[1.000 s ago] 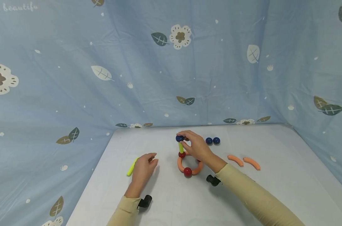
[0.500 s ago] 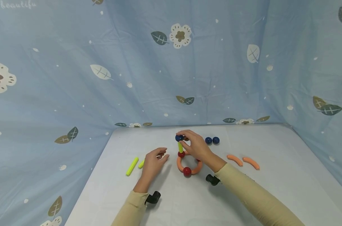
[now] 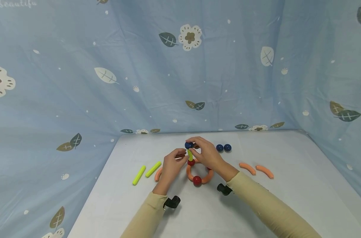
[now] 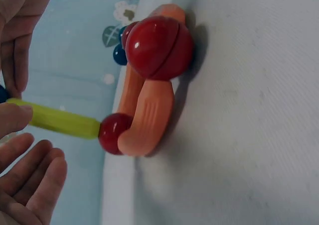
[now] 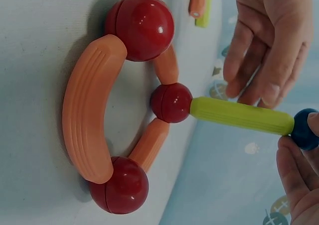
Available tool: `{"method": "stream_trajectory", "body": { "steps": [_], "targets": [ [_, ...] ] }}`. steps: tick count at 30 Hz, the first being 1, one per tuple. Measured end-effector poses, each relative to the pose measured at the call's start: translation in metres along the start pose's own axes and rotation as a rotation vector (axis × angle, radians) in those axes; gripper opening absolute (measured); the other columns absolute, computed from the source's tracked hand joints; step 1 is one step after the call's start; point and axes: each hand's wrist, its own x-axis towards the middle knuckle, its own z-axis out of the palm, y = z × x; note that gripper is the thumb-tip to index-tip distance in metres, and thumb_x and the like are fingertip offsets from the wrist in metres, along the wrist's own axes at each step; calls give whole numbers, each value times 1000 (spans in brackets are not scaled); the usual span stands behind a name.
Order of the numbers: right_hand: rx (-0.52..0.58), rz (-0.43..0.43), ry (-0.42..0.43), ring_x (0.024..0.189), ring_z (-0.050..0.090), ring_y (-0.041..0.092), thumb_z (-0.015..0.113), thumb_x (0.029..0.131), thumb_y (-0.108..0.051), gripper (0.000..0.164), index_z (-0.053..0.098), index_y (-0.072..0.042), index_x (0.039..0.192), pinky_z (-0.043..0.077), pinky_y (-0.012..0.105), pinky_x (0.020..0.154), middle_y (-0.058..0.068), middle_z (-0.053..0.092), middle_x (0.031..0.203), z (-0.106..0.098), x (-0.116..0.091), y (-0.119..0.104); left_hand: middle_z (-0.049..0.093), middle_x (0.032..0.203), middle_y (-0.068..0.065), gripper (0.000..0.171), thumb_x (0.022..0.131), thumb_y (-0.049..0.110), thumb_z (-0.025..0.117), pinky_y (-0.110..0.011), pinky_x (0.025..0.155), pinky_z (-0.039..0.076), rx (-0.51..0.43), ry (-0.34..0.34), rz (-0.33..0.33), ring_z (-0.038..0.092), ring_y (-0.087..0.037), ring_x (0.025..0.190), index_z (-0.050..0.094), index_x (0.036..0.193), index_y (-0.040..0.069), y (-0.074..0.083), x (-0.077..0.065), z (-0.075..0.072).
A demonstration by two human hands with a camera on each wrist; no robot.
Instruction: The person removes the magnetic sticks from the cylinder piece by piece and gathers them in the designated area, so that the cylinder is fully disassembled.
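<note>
My right hand [image 3: 209, 154] pinches a dark blue ball [image 5: 305, 129] between thumb and fingers. Below that ball a yellow-green rod [image 5: 241, 115] stands up from a small red ball [image 5: 171, 102]. That red ball is part of a ring of curved orange pieces [image 5: 89, 110] and red balls, with a larger red ball [image 4: 158, 48] at the front. My left hand [image 3: 172, 164] is beside the rod with its fingers loosely bent. In the left wrist view its thumb overlaps the rod's upper end, and the right wrist view shows its fingertips right at the rod's side.
Two yellow-green rods [image 3: 139, 175] lie on the white table [image 3: 198, 215] at the left, near an orange piece [image 3: 158, 174] partly hidden by my left hand. Two blue balls [image 3: 223, 148] sit behind my right hand. Two curved orange pieces [image 3: 265, 172] lie to the right.
My left hand has moved right and away from me to the upright rod, uncovering the yellow-green rods and part of an orange piece. My right hand stays at the blue ball.
</note>
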Motion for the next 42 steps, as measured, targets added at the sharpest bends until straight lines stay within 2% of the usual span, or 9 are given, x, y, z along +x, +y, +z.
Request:
{"method": "stream_trajectory", "body": {
  "steps": [12,23,27,30,35,42],
  "targets": [
    [2,-32,3,102,68,18,72,95,-10,35,64,-12,129,57,34,90,3,65,128,0,0,1,75,104,0,15,95,18,73,-26,83,58,35,23,18,71,-15,99,73,109,12,8,12,10],
    [126,35,-25,102,70,22,71,96,-7,35,63,-10,130,58,44,89,8,63,128,-7,-2,6,75,102,-2,14,94,16,74,-28,83,59,69,2,64,72,-16,97,73,107,11,9,13,11],
    [148,71,0,100,71,20,71,96,-10,34,63,-11,130,59,40,87,7,64,126,-9,-4,13,75,103,-1,15,93,16,75,-25,82,59,74,-5,51,72,-15,97,73,108,11,11,14,12],
    [135,96,13,100,71,20,71,97,-12,34,63,-12,130,59,38,87,6,64,125,-12,-5,20,75,104,-1,17,94,17,75,-24,82,58,80,-2,40,72,-14,98,73,109,11,12,13,11],
    [94,115,3,103,70,25,70,97,-10,38,61,-8,134,58,42,89,12,62,129,-17,-4,38,75,104,-2,18,94,19,76,-25,82,58,83,-2,38,72,-15,99,73,110,12,12,12,10],
    [-89,231,-86,107,68,26,68,98,-8,40,60,-6,137,56,42,93,15,57,134,-18,-2,67,74,101,-1,16,93,16,76,-23,82,58,63,4,42,71,-14,98,73,108,13,9,12,12]
  ]
}}
